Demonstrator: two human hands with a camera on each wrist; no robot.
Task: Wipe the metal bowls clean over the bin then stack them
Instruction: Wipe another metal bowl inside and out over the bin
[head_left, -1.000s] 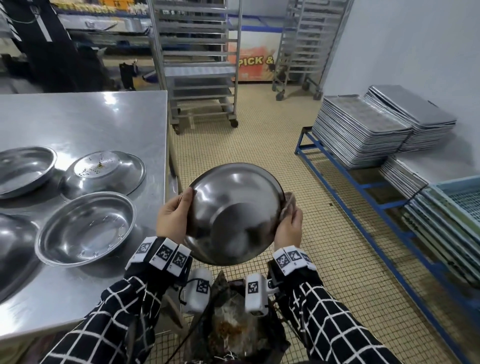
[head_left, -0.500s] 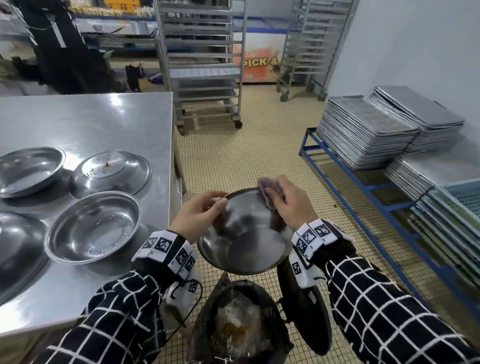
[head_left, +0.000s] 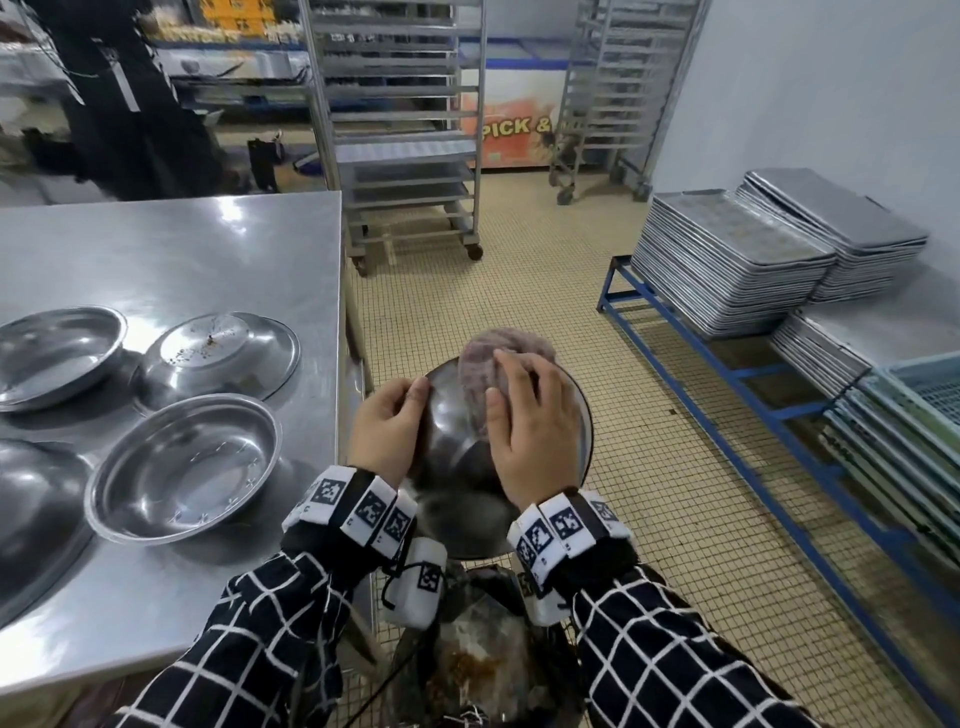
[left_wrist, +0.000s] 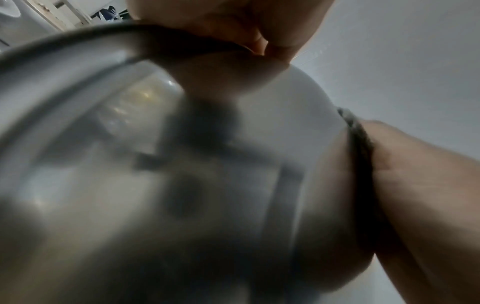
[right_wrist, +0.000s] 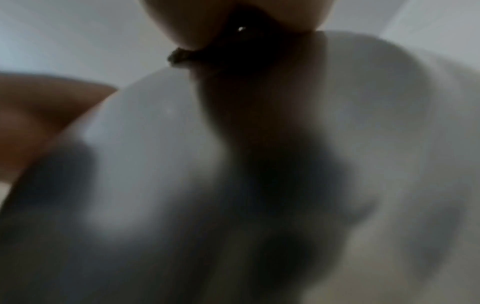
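Note:
Over the bin (head_left: 467, 670) I hold a metal bowl (head_left: 452, 457), tilted with its inside facing me. My left hand (head_left: 389, 426) pinches its left rim, thumb inside. My right hand (head_left: 530, 431) lies flat in the bowl, fingers spread, and presses a purple-grey cloth (head_left: 498, 353) against the far inner wall. The left wrist view shows the bowl's underside (left_wrist: 182, 164) close up, with the cloth edge (left_wrist: 361, 144) and right hand (left_wrist: 420, 185) at its right. The right wrist view is blurred: bowl (right_wrist: 350, 102), dark cloth (right_wrist: 233, 53).
On the steel table (head_left: 208, 249) at my left lie several metal bowls: a near one (head_left: 182, 467), a soiled one (head_left: 223, 353), one further left (head_left: 57, 353). Stacked baking trays (head_left: 727, 260) sit on a blue rack (head_left: 727, 379) at right. Trolley racks (head_left: 405, 130) stand beyond.
The bowl has turned from underside-facing to inside-facing me. My right hand came off the right rim and went into the bowl, where it spread over the cloth.

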